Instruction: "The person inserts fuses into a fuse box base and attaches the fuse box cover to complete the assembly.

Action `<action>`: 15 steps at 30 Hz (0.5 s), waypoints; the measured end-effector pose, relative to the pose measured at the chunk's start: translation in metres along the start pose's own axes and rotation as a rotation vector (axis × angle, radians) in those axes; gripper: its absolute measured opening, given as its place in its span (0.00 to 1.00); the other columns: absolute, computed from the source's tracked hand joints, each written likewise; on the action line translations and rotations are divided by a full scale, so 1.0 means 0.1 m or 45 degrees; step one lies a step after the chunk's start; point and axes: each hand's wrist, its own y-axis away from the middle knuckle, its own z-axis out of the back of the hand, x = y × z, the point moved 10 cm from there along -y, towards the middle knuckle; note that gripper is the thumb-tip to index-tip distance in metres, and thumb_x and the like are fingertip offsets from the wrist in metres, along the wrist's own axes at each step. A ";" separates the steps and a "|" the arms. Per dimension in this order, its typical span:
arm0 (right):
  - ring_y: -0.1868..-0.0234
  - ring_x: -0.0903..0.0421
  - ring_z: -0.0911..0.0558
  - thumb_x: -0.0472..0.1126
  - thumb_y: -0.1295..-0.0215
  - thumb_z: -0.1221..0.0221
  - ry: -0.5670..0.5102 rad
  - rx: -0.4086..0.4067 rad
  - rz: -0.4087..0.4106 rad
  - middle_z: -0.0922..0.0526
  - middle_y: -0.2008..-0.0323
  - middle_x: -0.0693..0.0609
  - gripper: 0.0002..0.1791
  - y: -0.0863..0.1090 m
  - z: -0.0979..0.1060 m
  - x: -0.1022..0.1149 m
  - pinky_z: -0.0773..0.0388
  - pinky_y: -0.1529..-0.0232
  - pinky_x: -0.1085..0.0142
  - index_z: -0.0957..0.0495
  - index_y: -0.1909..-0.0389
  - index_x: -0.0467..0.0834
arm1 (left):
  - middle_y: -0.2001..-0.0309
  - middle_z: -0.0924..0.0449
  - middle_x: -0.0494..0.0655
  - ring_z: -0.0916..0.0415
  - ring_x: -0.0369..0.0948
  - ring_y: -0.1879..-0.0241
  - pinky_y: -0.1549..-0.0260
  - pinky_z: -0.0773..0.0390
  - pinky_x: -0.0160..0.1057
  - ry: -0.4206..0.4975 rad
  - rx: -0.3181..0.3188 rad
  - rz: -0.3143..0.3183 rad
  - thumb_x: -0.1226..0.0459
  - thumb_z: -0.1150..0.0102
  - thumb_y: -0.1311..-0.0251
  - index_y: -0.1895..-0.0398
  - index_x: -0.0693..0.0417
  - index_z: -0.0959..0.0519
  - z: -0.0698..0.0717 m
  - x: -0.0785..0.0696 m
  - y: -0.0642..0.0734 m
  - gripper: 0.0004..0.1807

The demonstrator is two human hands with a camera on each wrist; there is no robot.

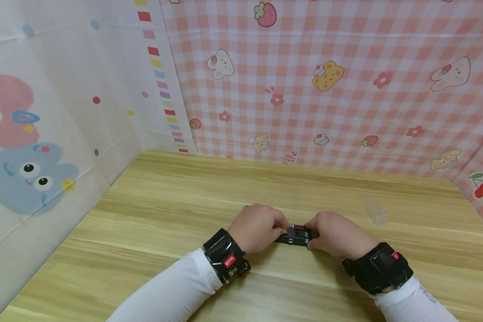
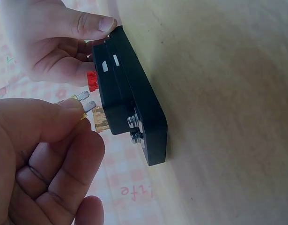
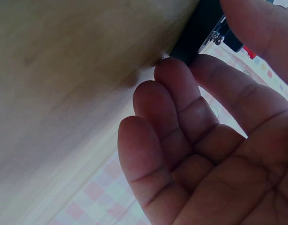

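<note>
Pink-&-white checked cloth (image 1: 290, 49) hangs at the back, printed w/ strawberries, flowers & cartoon animals; white cloth (image 1: 64, 120) on the left has dots & a pink & a blue cartoon figure. Below, wood-grain worktop (image 1: 153, 201) runs right up to the back cloth. Two arms reach in from the near edge in white sleeves, L (image 1: 173, 286) & R (image 1: 410, 302).

R hand (image 1: 338, 232) grips the right end of the fuse block b/w thumb & index, gap only as wide as the block; other R fingers loosely bent, near the worktop. L hand (image 1: 255, 229) has thumb & index nearly closed in a pinch on a yellow blade fuse; remaining L fingers curled, w/o anything in them. Black strapped-on unit on each wrist, L (image 1: 227, 257) & R (image 1: 382, 267).

Black fuse block (image 2: 120, 93) is b/w the hands at the worktop, approx. mid-scene; can't tell if its whole base touches. Clear plastic cover (image 1: 375, 211) lies on the worktop beyond the R hand, well apart from the block.

Smallest stuff: red blade fuse (image 2: 92, 81) & tan blade fuse (image 2: 101, 120) sit in the block; pinched yellow blade fuse (image 2: 89, 107) is just beside the tan one, out of the block, metal prongs pointing blockward. Metal screws (image 2: 133, 122) at the block's L end. Tiny blue bit (image 1: 246, 206) peeks out behind the L hand, too small to ID.
</note>
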 end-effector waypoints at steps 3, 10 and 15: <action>0.66 0.58 0.27 0.41 0.44 0.23 -0.002 -0.002 -0.002 0.19 0.69 0.57 0.14 0.00 0.00 0.00 0.29 0.62 0.62 0.09 0.56 0.45 | 0.63 0.11 0.28 0.24 0.28 0.68 0.66 0.27 0.30 0.000 0.004 0.001 0.58 0.32 0.31 0.58 0.38 0.09 -0.01 0.00 0.00 0.05; 0.66 0.58 0.27 0.41 0.43 0.23 -0.007 -0.007 0.005 0.18 0.69 0.58 0.14 0.00 0.00 0.00 0.28 0.61 0.61 0.09 0.56 0.45 | 0.64 0.11 0.28 0.25 0.27 0.70 0.67 0.27 0.30 -0.005 0.006 -0.007 0.58 0.32 0.32 0.59 0.38 0.09 -0.02 -0.01 -0.01 0.05; 0.66 0.58 0.27 0.41 0.44 0.23 -0.005 -0.006 0.005 0.18 0.69 0.58 0.14 0.00 0.00 0.00 0.28 0.61 0.61 0.09 0.56 0.45 | 0.63 0.11 0.28 0.24 0.27 0.68 0.66 0.27 0.30 -0.016 0.004 -0.016 0.59 0.32 0.32 0.60 0.38 0.09 -0.02 -0.01 -0.01 0.05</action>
